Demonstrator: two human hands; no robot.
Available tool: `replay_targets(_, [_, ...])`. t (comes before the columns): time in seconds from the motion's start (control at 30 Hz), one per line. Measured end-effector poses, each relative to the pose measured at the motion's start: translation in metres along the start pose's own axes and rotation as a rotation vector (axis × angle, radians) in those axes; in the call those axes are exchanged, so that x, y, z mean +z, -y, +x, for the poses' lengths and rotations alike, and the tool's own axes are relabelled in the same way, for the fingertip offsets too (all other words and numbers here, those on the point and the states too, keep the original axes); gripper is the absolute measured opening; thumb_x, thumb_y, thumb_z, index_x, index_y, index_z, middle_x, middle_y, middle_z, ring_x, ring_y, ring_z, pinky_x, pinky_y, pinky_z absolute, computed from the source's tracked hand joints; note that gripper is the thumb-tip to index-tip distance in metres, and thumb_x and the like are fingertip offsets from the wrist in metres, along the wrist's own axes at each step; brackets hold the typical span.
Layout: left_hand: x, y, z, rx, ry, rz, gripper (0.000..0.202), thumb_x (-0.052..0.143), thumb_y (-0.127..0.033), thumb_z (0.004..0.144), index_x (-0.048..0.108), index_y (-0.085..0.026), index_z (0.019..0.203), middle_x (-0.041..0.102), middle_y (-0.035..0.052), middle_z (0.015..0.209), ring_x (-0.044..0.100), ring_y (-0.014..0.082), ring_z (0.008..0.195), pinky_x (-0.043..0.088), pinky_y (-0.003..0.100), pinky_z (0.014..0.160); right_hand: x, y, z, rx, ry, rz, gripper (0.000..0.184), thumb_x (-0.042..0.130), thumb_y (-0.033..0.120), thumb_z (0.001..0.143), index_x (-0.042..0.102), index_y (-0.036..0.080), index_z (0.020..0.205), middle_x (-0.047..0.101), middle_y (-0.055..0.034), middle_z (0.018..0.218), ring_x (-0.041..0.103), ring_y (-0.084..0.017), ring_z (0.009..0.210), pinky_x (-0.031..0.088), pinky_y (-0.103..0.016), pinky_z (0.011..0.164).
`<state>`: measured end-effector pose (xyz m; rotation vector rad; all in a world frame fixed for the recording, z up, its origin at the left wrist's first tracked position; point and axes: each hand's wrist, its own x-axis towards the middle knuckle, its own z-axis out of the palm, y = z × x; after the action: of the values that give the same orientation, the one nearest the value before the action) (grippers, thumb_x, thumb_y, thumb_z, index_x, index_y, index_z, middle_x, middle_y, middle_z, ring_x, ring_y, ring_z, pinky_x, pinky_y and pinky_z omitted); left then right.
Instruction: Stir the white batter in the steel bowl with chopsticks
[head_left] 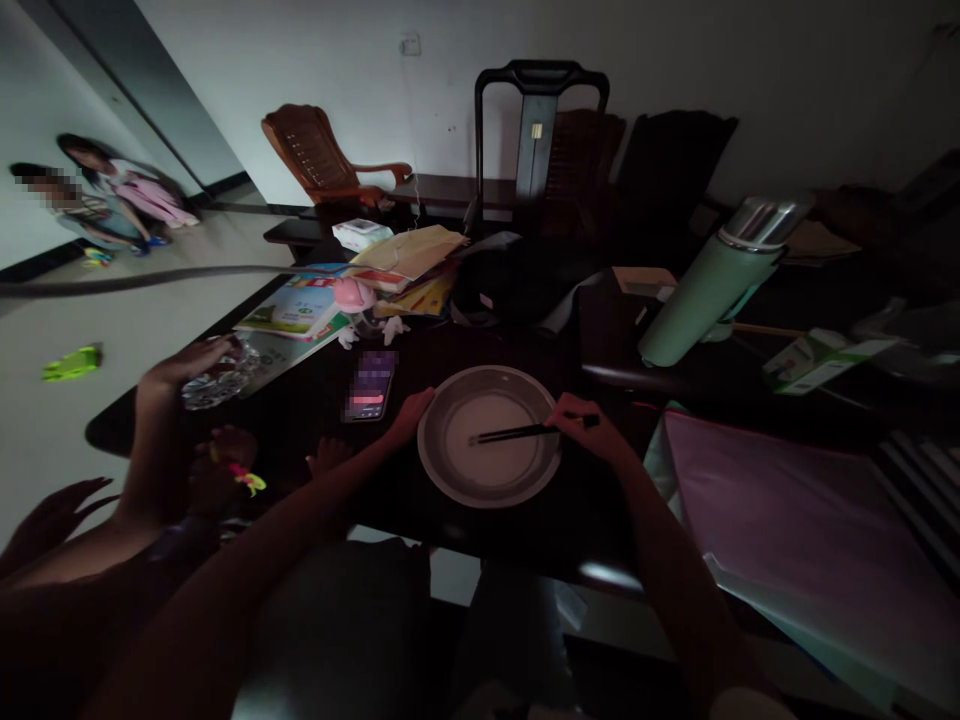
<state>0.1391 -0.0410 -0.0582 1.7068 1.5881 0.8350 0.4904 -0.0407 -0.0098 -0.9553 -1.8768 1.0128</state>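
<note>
A round metal bowl with white liquid in it sits on the dark table in front of me. My left hand rests against the bowl's left rim, fingers closed on it. My right hand is closed on a pair of dark chopsticks whose tips lie in the white liquid. A lit phone lies flat just left of the bowl.
Another person's hand at the table's left end touches a crinkled clear wrapper. Books, a pink toy, a green flask, a pink folder and chairs crowd the table. Two people crouch at far left.
</note>
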Motion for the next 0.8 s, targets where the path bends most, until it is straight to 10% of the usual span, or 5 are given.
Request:
replay_targets(0.2, [0.003, -0.002, -0.002, -0.020, -0.029, -0.058, 0.037, 0.042, -0.039, 0.092, 0.055, -0.017, 0.066, 0.059, 0.0025, 0.065, 0.052, 0.0165, 0.069, 0.044, 0.025, 0.062, -0.027, -0.005, -0.004, 0.036, -0.183, -0.007, 0.042, 0.052, 0.048, 0.092, 0.063, 0.021, 0.062, 0.052, -0.0011, 0.064, 0.051, -0.015, 0.063, 0.040, -0.026, 0.053])
replay_targets(0.5, [0.000, -0.008, -0.003, -0.050, -0.022, -0.097, 0.037, 0.044, -0.043, 0.090, 0.054, -0.016, 0.066, 0.055, 0.0008, 0.063, 0.048, 0.0144, 0.066, 0.043, 0.024, 0.061, 0.000, 0.002, 0.000, 0.018, 0.007, 0.012, 0.030, 0.069, 0.047, 0.080, 0.072, 0.021, 0.067, 0.059, -0.0010, 0.064, 0.055, -0.015, 0.062, 0.044, -0.028, 0.058])
replay_targets(0.67, [-0.001, -0.010, -0.004, -0.056, -0.005, -0.128, 0.039, 0.040, -0.046, 0.088, 0.053, -0.017, 0.066, 0.055, 0.0018, 0.065, 0.047, 0.0156, 0.068, 0.042, 0.025, 0.061, -0.029, -0.004, -0.005, 0.073, -0.159, -0.001, 0.041, 0.053, 0.046, 0.091, 0.066, 0.021, 0.062, 0.051, -0.0003, 0.063, 0.050, -0.014, 0.059, 0.038, -0.025, 0.050])
replay_targets(0.8, [0.001, -0.006, -0.003, -0.052, -0.017, -0.089, 0.039, 0.041, -0.046, 0.089, 0.054, -0.017, 0.067, 0.055, 0.0015, 0.064, 0.048, 0.0160, 0.069, 0.042, 0.025, 0.061, -0.026, 0.002, -0.008, 0.078, -0.043, 0.018, 0.040, 0.058, 0.045, 0.087, 0.066, 0.020, 0.057, 0.052, -0.0002, 0.060, 0.050, -0.012, 0.054, 0.037, -0.024, 0.047])
